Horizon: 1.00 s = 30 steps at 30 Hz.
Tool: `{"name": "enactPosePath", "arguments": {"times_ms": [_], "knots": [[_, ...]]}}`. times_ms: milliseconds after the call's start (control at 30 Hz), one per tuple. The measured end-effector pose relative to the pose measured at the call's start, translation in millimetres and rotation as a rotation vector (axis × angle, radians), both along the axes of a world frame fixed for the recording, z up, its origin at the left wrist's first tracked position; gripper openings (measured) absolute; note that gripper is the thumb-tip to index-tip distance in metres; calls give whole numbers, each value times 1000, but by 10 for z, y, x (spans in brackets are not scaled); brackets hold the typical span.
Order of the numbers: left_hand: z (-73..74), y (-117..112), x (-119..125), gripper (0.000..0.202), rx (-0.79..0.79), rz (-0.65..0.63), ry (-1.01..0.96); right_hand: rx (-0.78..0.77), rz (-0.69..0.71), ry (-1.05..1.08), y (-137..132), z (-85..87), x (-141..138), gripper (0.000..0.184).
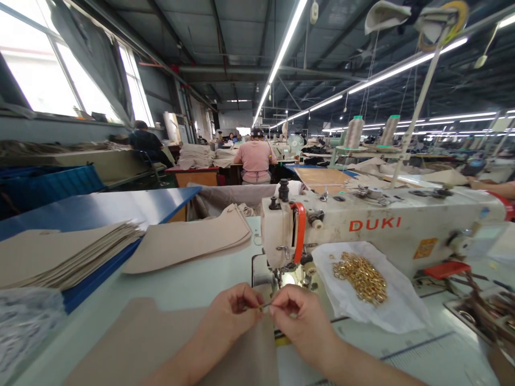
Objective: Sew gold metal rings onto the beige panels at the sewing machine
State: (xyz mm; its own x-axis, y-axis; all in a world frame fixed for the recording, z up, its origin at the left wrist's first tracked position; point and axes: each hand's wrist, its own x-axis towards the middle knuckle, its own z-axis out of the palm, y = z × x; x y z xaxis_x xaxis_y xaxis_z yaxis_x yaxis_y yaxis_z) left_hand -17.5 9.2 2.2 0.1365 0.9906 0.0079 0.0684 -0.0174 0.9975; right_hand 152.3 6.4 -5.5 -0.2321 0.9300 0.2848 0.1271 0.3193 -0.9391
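My left hand (230, 316) and my right hand (300, 317) meet just in front of the needle of a white DUKI sewing machine (374, 225). Both are pinched shut on a small thin piece (264, 306) between their fingertips, too small to name. Under my hands lies a beige cut fabric piece (137, 343) on the pale green machine table (181, 287). A heap of gold metal rings (361, 276) sits on a white plastic sheet (398, 308) to the right of the needle.
Stacks of beige cut pieces lie at left (60, 254) and centre (193, 238), partly on a blue table (100, 209). A person in a pink top (255, 161) sits ahead, back turned. Thread cones (354, 131) stand behind the machine. A tray of parts (486, 311) is at right.
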Motion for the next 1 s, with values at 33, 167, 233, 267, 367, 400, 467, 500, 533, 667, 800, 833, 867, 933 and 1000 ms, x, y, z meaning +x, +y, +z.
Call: {"name": "enactPosePath", "arguments": {"times_ms": [33,167,233,267,367,400,467,500,533,667,800,833,867,933,1000], "knots": [[-1,3,4,14,-8,11,-21,-1,-16,2,0,-4,-11,6],[14,2,19,15,-52,7,-71,-3,-67,1,6,-13,-46,7],[35,-7,39,18,-56,21,-54,7,-76,5,11,-20,-53,6],[45,-15,51,19,-45,35,-33,16,-75,9,11,-24,-54,5],[61,-43,88,17,39,96,32,22,-58,23,9,-35,-49,4],[62,-53,96,17,65,115,49,5,-48,33,8,-36,-46,4],[62,-70,105,16,97,140,71,-53,-16,83,8,-31,-39,4],[62,-77,105,15,103,145,78,-90,6,126,10,-27,-34,4],[62,-81,104,15,105,146,80,-131,30,178,15,-22,-28,5],[53,-81,91,15,116,143,71,-251,99,258,40,-14,3,13],[14,-68,84,15,150,143,86,-228,64,145,44,-8,31,6],[4,-65,85,15,153,140,91,-206,50,114,38,-1,36,6],[-3,-62,86,15,150,135,98,-178,39,77,30,9,39,7],[-6,-60,82,16,139,119,120,-123,23,-9,12,32,42,9],[9,-59,62,15,131,85,166,-103,16,-72,3,47,42,11]]}}
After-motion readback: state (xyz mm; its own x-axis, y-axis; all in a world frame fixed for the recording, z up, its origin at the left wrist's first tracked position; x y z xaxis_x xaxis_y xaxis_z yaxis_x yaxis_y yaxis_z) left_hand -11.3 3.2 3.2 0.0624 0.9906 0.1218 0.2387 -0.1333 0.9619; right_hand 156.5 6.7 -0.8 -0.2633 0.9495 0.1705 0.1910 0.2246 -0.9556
